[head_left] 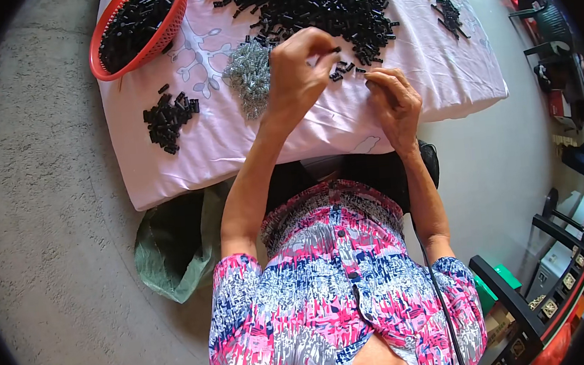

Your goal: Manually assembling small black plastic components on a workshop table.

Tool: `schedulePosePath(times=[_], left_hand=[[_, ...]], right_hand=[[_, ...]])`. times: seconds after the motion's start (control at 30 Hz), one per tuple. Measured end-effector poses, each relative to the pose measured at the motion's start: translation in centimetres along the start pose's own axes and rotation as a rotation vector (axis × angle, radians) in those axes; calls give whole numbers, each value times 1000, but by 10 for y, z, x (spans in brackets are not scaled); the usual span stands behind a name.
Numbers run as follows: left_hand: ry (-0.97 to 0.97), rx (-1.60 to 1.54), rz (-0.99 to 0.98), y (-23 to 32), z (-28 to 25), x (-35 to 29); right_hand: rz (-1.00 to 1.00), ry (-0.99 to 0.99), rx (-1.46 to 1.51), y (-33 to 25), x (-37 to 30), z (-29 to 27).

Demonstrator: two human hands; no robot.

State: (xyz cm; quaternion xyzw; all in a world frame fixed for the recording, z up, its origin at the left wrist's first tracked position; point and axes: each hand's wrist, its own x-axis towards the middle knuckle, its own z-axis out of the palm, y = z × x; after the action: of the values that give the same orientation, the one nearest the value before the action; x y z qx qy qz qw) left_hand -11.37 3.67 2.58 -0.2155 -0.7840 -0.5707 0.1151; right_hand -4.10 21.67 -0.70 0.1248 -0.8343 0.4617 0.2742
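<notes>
At the left, a red basket (169, 29) keeps loose black parts corralled; nearer the person lies a small black heap (169, 120), set apart, perhaps for sorting. Next comes a clump of silvery springs (246, 73), apparently placed within easy reach. The left hand (300, 72) has its grip closed, thumb to finger, on what looks like a small black part (336, 51), beside the big black pile (319, 5). The right hand (397, 102) curls close by; whether its grip holds anything I cannot tell. Another black heap (450, 15) sits further right.

Pink patterned cloth (214, 158) covers the bench. Around it: grey floor (37, 175), a green bag (175, 260), then dark chairs (543, 18).
</notes>
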Motion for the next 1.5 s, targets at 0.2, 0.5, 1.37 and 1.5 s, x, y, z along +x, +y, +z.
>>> schedulePosePath(times=[0.2,0.5,1.37,1.5], left_hand=[[-64,-467,-469,16,-43,-83],[130,-798,-567,24,-36,-129],[119,-859,-589,13,-41,-141],[162,-874,-583,15,-41,-140]], right_hand=[[114,-69,107,0,1,3],[-24,-270,-282,-12,20,21],[-102,-909,-434,-34,92,70],[-395,-587,-276,-31,77,58]])
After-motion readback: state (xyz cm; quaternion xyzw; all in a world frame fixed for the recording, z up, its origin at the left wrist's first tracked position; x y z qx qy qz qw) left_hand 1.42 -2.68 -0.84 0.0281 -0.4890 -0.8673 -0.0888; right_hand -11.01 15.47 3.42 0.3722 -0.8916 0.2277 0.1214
